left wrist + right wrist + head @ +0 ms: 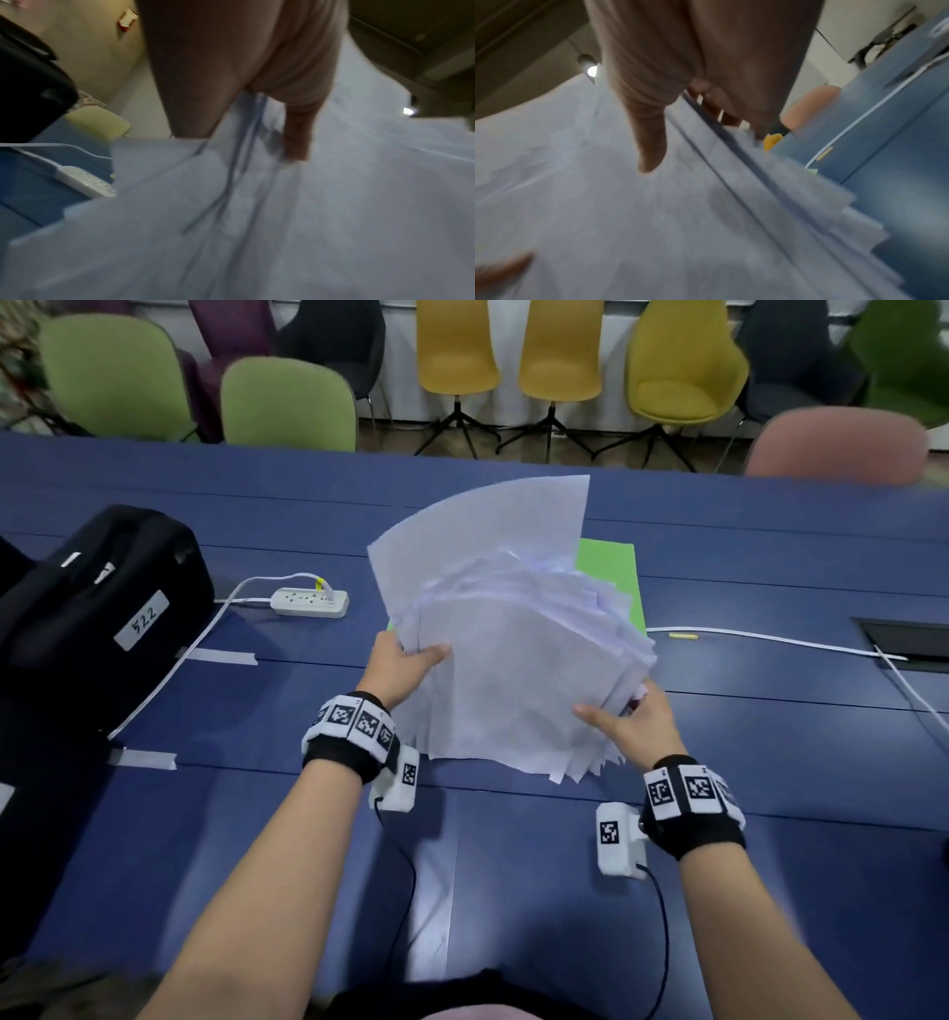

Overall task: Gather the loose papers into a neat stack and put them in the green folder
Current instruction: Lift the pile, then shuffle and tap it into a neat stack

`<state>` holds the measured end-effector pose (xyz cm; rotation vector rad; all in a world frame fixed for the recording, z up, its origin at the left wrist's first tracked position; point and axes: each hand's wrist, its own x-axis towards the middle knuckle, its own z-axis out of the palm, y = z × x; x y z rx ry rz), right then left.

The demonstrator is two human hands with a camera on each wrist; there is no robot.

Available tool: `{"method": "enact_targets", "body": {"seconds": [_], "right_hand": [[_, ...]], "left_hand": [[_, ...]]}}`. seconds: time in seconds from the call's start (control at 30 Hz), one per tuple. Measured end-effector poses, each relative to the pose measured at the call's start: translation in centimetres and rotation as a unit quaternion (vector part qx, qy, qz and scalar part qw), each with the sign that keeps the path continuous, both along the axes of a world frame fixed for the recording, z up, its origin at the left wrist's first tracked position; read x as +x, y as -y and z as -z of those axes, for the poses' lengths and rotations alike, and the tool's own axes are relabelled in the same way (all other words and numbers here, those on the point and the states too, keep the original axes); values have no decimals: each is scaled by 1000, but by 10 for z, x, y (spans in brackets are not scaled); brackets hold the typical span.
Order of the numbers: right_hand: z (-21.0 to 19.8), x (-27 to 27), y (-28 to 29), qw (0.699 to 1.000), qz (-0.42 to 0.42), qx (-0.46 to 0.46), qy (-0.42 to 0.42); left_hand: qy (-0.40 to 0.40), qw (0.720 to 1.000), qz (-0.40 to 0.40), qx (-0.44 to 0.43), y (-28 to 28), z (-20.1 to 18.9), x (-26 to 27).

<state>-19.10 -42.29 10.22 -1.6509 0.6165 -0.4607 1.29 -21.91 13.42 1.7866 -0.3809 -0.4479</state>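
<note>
Head view: we see a dark blue tabletop (719, 567) made of long panels with thin seams. Our left hand (398, 667) grips the left edge of the papers (513, 660), thumb on top, and our right hand (634, 724) grips the right edge, thumb on the front sheet. The papers are lifted and uneven; their lower edges touch the tabletop and one sheet stands higher at the back. The green folder (611, 572) lies flat just behind them, partly hidden. On the left stand a black case (97, 608) and a white power strip (309, 601); a white cable (770, 639) runs to the right. Behind the tabletop are chairs (287, 403) in green, yellow, dark and pink. Both wrist views are blurred; they show fingers (652, 150) closed on the sheets.
</note>
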Motion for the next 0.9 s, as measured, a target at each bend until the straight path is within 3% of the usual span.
{"method": "enact_targets", "body": {"seconds": [0.1,0.27,0.43,0.63,0.9], "right_hand": [[1,4,3,993,83,61,54],[-3,7,-1,997,-14,55,51],[-16,22,-6,993,63,64,81],[-26,-4,2,990,1,70,119],[-9,-5,2,997,-16,56,45]], "left_hand": [[-40,994,99,-2,-25,-3,7],[-63,980,191,10,-38,-8,9],[-57,992,104,-33,-19,-13,-5],[-25,992,109,-54,-37,-12,-12],[45,994,94,-7,-27,10,-6]]}}
